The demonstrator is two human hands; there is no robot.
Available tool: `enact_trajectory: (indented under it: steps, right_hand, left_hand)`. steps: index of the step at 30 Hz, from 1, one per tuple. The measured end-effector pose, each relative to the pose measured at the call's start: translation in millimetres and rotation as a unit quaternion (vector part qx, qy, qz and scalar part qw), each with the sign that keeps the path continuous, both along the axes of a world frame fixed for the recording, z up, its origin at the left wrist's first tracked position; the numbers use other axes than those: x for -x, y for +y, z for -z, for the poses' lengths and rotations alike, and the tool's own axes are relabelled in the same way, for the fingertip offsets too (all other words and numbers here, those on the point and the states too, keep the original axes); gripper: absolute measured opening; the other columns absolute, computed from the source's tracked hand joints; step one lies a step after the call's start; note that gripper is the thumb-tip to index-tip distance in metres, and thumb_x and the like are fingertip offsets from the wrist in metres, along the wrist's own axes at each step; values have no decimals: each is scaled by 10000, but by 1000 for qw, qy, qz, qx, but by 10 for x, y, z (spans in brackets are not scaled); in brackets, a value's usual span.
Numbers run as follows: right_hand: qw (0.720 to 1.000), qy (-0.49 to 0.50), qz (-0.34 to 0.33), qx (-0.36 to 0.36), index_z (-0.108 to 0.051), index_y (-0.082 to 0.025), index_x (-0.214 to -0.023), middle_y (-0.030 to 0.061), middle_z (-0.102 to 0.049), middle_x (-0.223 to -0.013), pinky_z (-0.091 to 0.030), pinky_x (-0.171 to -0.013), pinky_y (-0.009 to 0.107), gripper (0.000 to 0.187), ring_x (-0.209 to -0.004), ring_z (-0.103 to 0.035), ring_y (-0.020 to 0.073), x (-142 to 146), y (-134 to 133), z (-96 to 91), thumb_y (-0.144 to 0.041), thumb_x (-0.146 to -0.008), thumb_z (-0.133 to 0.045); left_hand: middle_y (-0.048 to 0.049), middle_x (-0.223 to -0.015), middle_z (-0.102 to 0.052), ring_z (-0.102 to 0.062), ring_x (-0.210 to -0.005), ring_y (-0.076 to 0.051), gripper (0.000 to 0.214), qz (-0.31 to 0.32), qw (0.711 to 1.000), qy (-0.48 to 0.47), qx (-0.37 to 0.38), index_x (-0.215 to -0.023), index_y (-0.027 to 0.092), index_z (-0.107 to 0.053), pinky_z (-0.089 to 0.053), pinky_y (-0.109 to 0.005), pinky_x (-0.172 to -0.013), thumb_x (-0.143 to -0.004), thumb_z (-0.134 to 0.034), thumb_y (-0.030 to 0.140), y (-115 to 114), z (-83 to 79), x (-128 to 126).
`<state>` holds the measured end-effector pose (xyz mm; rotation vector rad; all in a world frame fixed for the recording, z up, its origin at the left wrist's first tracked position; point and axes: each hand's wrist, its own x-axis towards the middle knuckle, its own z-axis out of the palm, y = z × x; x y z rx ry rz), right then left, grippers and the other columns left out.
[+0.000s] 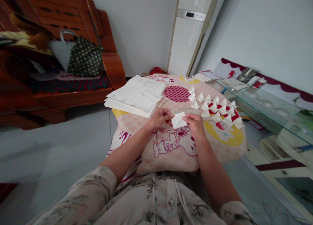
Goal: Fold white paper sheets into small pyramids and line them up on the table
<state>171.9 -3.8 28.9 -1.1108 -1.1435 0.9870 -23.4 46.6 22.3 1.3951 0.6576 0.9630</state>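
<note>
Between my two hands is a small folded piece of white paper (pixel 179 120), held just above the patterned tablecloth (pixel 146 133). My left hand (pixel 161 117) pinches its left edge with thumb and fingers. At the right edge, my right hand (pixel 195 121) grips it the same way. Beyond my left hand lies a thick stack of printed paper sheets (pixel 139 94), its edges uneven. Several folded white paper pieces (pixel 216 117) with pointed tops stand in loose rows on the cloth past my right hand.
A glass-topped cabinet (pixel 266 111) with cups and small items borders the table on the right. More papers (pixel 207 76) lie at the far table edge. To the left stands a wooden bench (pixel 73 98) with bags (pixel 85 57). A tall white appliance (pixel 186 36) is behind.
</note>
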Motion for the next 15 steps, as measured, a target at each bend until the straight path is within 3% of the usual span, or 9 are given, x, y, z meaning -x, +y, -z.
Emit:
enact_trajectory:
  steps: [6,11,13,15]
  right_hand:
    - [996,61,33,58,-686,-193,-604,-30,-599,-530,-432,-485,272,213,-491,-512,140,43,36,29,-372,-571,-798]
    - [994,76,48,58,-679,-198,-612,-34,-590,-510,-413,-429,271,230,-453,-495,137,98,50,26,-388,-557,-796]
    - [995,71,42,51,-670,-197,-605,-36,-582,-506,-396,-426,263,224,-446,-487,129,124,43,20,-382,-571,-791]
    - [996,65,30,45,-654,-197,-592,-42,-563,-495,-385,-433,258,218,-443,-477,120,151,30,12,-375,-589,-781]
  left_hand:
    - [-72,-663,-712,-681,-574,-154,593,0,999,-5,52,-749,109,-642,-557,-254,-582,-704,-737,692,-90,-72,-42]
    - [-124,-772,-735,-686,-646,-175,730,15,996,-3,91,-817,78,-712,-557,-267,-589,-735,-611,797,-147,-84,-80]
    - [-116,-748,-728,-673,-631,-165,703,10,995,5,100,-808,77,-717,-539,-252,-563,-719,-652,771,-139,-67,-98]
    - [-85,-684,-709,-636,-567,-129,566,7,994,29,100,-776,76,-714,-511,-224,-534,-702,-765,635,-122,-48,-113]
